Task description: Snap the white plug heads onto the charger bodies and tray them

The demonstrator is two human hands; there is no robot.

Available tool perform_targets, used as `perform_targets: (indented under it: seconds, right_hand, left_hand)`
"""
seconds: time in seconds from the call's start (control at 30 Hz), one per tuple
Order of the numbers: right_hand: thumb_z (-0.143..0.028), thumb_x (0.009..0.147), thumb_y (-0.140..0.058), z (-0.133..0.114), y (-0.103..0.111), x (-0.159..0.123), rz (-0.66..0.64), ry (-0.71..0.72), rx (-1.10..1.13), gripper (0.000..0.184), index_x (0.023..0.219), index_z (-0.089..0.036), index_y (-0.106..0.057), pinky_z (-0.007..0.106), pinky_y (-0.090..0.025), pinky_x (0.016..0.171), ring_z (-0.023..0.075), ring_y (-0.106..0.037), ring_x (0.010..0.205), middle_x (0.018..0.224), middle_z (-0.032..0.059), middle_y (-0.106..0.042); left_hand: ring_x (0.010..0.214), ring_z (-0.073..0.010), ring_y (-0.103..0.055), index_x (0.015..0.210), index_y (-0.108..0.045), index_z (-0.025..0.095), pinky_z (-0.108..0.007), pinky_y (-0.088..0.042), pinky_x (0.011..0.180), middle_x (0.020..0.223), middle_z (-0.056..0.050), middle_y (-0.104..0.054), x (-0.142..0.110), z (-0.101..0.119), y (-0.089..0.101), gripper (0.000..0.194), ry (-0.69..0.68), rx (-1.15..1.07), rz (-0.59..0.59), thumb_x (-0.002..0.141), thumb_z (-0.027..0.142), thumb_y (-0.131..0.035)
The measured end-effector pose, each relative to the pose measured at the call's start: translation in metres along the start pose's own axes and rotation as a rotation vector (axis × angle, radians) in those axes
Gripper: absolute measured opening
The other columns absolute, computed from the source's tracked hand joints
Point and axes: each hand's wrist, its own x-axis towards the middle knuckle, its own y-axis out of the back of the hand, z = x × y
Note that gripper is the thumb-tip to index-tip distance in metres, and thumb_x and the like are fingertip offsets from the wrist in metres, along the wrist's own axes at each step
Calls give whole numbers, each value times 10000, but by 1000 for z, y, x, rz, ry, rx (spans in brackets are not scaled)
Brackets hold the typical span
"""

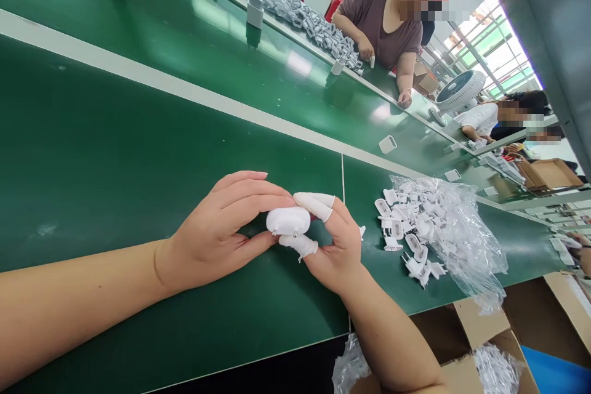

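Between my two hands, just above the green table (138,154), is a white plug adapter (288,221) with two metal pins on its near face. My left hand (226,228) grips its left side between thumb and fingers. On the right side, my right hand (335,240) pinches it with thumb and fingers, which wear white finger covers. The adapter's far side is hidden. To the right of my right hand, a pile of white plug pieces (410,228) spills from a clear plastic bag (457,228).
A conveyor belt (207,55) runs beyond a pale rail, carrying a white charger block (255,10) and another white block (388,144). Across it, a co-worker (381,24) sits by heaped plug parts (323,31). Cardboard boxes (484,320) stand below the table's near right edge.
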Motion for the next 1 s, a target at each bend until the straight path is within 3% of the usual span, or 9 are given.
perform_targets:
  seconds: [0.17, 0.3, 0.4, 0.5, 0.63, 0.73, 0.83, 0.9, 1.0]
  right_hand:
    - [-380, 1088, -750, -2, 6, 2, -94, -138, -102, 409, 1468, -236, -709, 305, -653, 785, 167, -767, 857, 1068, 48, -792]
    - [-478, 1022, -805, -3, 47, 6, -260, -458, -545, 537, 1466, -200, -689, 347, -565, 720, 231, -756, 897, 1146, 92, -790]
    - [-369, 834, -952, 6, 84, 1, -356, -646, -750, 539, 1308, -223, -742, 339, -478, 705, 296, -744, 997, 1136, 92, -782]
    - [-156, 675, -963, 22, 100, -5, -424, -831, -704, 487, 1101, -243, -744, 305, -365, 637, 224, -687, 814, 1061, 40, -744]
    - [-25, 721, -821, 38, 86, 0, -372, -842, -535, 332, 937, -242, -693, 288, -342, 611, 167, -603, 677, 878, -20, -695]
    - [-92, 860, -756, 43, 62, 7, -304, -754, -402, 322, 1150, -229, -727, 303, -472, 691, 206, -709, 839, 1001, 34, -768]
    - [-145, 956, -677, 47, 40, 10, -257, -686, -261, 479, 1433, -196, -669, 332, -596, 796, 195, -758, 924, 1205, 93, -793]
    - [-153, 980, -622, 51, 31, 10, -200, -668, -138, 588, 1566, -200, -599, 332, -634, 794, 175, -753, 877, 1192, 78, -793]
    - [-179, 988, -584, 59, 25, 8, -44, -666, -11, 573, 1557, -208, -643, 361, -653, 799, 183, -726, 850, 1128, 67, -761]
  left_hand:
    - [1116, -248, -805, 1332, -748, 329, -362, -655, 1049, 1254, -15, -846, -6, -5, -7, 290, 235, -83, -37, 1057, 421, -751]
    - [1124, -363, -805, 1241, -806, 319, -501, -685, 1035, 1229, -60, -857, 5, -5, -3, 505, 646, -18, -55, 885, 675, -829]
    - [1099, -400, -805, 1168, -805, 312, -563, -683, 1010, 1177, -85, -862, 16, -8, -2, 540, 814, -2, -46, 809, 715, -808]
    - [1089, -377, -811, 1164, -771, 285, -526, -675, 1012, 1186, -101, -862, 31, -19, -1, 538, 863, -27, 7, 790, 669, -823]
    - [1161, -360, -797, 1191, -745, 248, -469, -640, 1043, 1248, -113, -850, 72, -51, 0, 492, 887, 78, 84, 805, 539, -837]
    - [1262, -371, -751, 1218, -723, 236, -495, -552, 1155, 1318, -121, -823, 113, -89, 4, 429, 882, 224, 162, 854, 444, -812]
    - [1348, -419, -693, 1193, -708, 223, -571, -413, 1259, 1351, -152, -803, 147, -127, 11, 367, 899, 348, 223, 885, 401, -797]
    - [1373, -459, -666, 1166, -700, 207, -611, -374, 1254, 1343, -183, -795, 159, -146, 15, 365, 927, 393, 243, 877, 401, -811]
    - [1354, -444, -664, 1189, -688, 182, -651, -383, 1231, 1310, -192, -778, 163, -164, 18, 436, 986, 419, 269, 906, 491, -809]
